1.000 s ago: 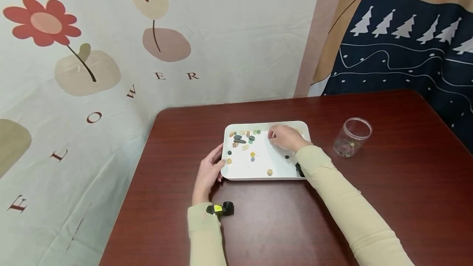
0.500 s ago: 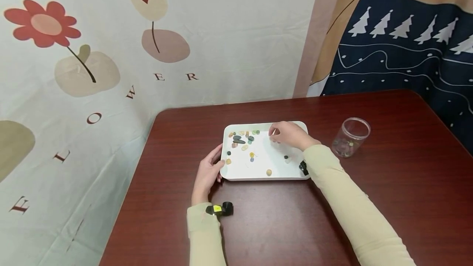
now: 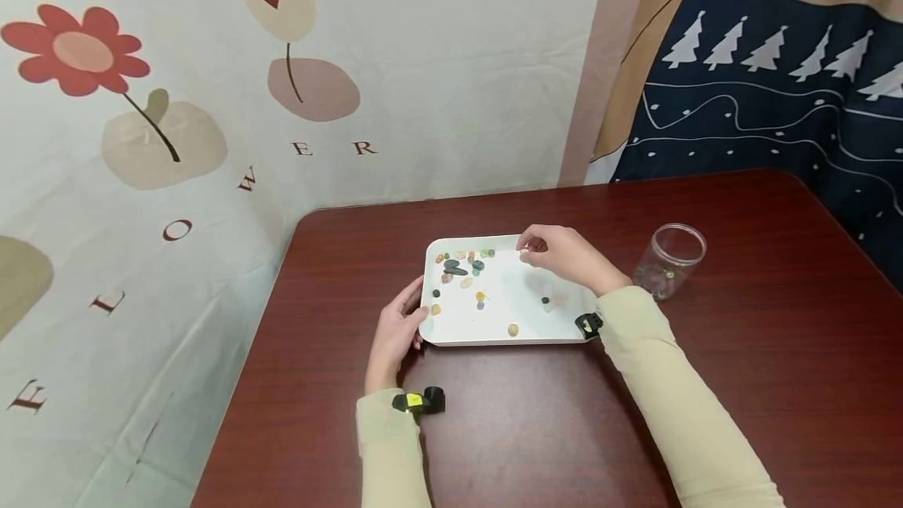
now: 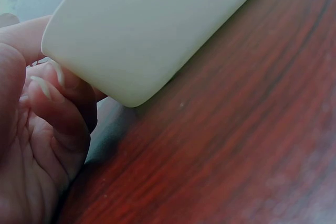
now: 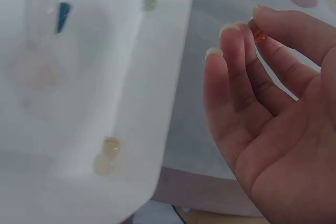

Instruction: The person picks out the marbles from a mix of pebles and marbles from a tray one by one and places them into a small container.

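Note:
My left hand (image 3: pixel 393 333) grips the left edge of a white tray (image 3: pixel 494 339), thumb at the rim. In the left wrist view, curled fingers (image 4: pixel 60 111) lie by the tray's corner. Small coloured stones are scattered over the tray, among them dark oval stones (image 3: pixel 457 271), a yellow stone (image 3: pixel 480 296) and a tan round stone (image 3: pixel 513 329). Over the tray's far right part, my right hand (image 3: pixel 567 257) pinches a small orange-brown translucent stone (image 5: pixel 258 31) between thumb and fingertips. The right wrist view shows two pale yellow stones (image 5: pixel 109 153) near the tray's side.
A clear jar (image 3: pixel 677 253) without a lid stands right of the tray, a few small stones at its bottom. The dark red table (image 3: pixel 508 429) extends around both. Behind it hang a flower-printed cloth (image 3: pixel 451 85) and a navy tree-patterned cloth (image 3: pixel 762 108).
My right hand has lifted from the tray's surface and shifted slightly right and away, carrying the small stone. My left hand stays on the tray's edge.

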`<state>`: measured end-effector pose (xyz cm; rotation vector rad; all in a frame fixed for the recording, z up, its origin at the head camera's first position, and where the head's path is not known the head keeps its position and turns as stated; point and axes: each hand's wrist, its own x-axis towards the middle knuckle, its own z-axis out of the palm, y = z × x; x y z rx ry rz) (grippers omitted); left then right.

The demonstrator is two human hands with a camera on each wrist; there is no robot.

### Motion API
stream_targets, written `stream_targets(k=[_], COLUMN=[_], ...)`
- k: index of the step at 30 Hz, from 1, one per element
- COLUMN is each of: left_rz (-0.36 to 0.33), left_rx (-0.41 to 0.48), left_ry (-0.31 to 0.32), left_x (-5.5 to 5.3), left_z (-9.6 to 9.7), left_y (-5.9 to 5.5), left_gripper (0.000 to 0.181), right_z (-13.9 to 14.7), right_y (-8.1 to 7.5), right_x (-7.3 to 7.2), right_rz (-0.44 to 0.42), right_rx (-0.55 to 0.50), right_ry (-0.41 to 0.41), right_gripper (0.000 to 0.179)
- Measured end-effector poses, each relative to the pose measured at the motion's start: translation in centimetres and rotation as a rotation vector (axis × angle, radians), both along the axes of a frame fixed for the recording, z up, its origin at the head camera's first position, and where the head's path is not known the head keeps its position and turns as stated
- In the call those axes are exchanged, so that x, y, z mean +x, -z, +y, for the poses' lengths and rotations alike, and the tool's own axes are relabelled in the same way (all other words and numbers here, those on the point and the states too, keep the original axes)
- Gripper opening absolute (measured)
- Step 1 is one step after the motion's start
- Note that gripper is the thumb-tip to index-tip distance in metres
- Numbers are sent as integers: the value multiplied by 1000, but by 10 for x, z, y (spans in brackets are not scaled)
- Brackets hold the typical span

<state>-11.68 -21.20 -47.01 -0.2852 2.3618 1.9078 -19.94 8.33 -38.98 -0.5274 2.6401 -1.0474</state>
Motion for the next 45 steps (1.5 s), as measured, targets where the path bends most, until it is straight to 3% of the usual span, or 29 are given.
stream_targets(k=[5, 8, 21, 35, 45], left_rz=[-24, -28, -19, -24, -27], left_rx=[15, 12, 4, -6, 10], left_ry=[5, 13, 5, 12, -11], left_x=[0, 4, 8, 7, 1], left_z=[-1, 2, 8, 9, 2], left_y=[-3, -14, -27, -25, -3], left_gripper=[52, 53, 52, 52, 51], right_z=[4, 7, 29, 54, 66], right_y=[-10, -14, -17, -12, -16], right_x=[10, 16, 43, 63, 70], right_rz=[26, 37, 92, 141, 129], right_rx=[-52, -78, -156, -197, -237], right_ry=[30, 51, 160, 276, 347], right_gripper=[17, 16, 22, 31, 32])
